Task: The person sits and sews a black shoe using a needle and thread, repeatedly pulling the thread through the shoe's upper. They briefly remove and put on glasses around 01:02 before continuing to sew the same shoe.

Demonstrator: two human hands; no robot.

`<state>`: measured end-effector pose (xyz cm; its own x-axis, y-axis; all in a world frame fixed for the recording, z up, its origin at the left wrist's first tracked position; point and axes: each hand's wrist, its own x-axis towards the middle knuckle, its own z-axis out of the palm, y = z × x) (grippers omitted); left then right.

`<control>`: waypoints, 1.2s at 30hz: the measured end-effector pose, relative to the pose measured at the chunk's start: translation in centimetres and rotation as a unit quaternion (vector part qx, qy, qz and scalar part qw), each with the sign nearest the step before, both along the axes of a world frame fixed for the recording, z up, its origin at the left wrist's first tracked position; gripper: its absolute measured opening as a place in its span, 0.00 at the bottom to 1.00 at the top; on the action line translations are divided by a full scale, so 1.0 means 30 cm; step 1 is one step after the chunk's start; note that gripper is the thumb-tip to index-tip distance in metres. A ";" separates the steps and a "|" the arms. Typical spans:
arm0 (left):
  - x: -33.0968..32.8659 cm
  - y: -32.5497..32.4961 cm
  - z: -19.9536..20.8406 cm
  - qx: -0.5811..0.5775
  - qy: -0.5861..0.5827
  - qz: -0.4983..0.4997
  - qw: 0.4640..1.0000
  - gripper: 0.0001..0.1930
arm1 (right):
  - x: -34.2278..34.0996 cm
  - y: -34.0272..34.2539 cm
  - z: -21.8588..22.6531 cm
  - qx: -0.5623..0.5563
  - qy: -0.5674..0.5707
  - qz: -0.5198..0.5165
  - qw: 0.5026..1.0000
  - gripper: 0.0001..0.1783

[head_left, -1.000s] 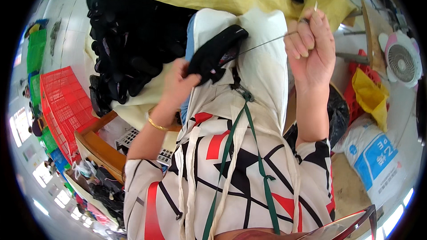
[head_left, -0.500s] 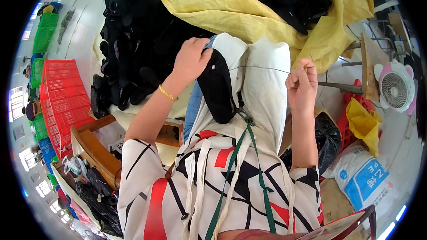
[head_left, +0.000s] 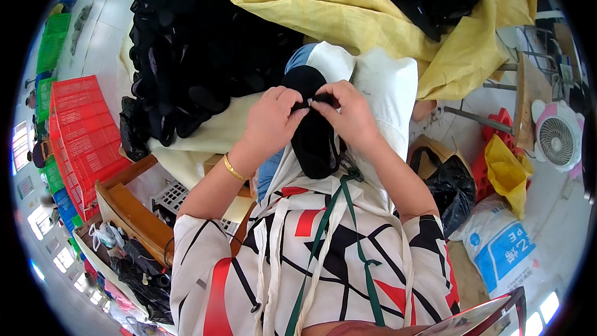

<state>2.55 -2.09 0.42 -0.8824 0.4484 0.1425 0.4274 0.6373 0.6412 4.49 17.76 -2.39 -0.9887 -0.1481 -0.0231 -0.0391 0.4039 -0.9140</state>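
A black cloth shoe (head_left: 311,149) lies lengthwise over my lap, on the white apron (head_left: 382,81). My left hand (head_left: 272,114) is closed on its left edge, fingers curled over and thumb pressed in. From the other side my right hand (head_left: 349,114) pinches the black strip across the shoe's opening. Both thumbs nearly meet at a small pale spot (head_left: 310,102) on the strip. Whether a needle or thread is between the fingers I cannot make out. A green cord (head_left: 336,202) hangs down my front and ends beside the shoe.
Ahead on the left is a large heap of black shoes (head_left: 180,56). More lie on a yellow woven sheet (head_left: 298,15). A wooden drawer (head_left: 134,211) and red crate (head_left: 84,137) stand left. Right are a fan (head_left: 558,137), a black bag (head_left: 451,186) and a white sack (head_left: 497,255).
My right hand, out to the right with a taut thread running from the shoe, has come back to it. The left hand has shifted down along the shoe, whose opening now shows.
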 end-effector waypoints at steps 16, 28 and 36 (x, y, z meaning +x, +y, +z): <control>0.008 -0.008 -0.076 0.044 0.033 -0.013 0.998 0.11 | 0.036 -0.033 -0.057 0.084 0.143 -0.023 0.986 0.13; -0.026 -0.019 -0.095 0.122 -0.204 0.017 0.971 0.09 | 0.023 -0.035 -0.016 -0.013 -0.088 -0.052 0.995 0.13; -0.069 0.006 -0.103 0.123 -0.319 0.103 0.934 0.16 | 0.077 0.017 0.001 0.217 0.043 0.006 0.975 0.14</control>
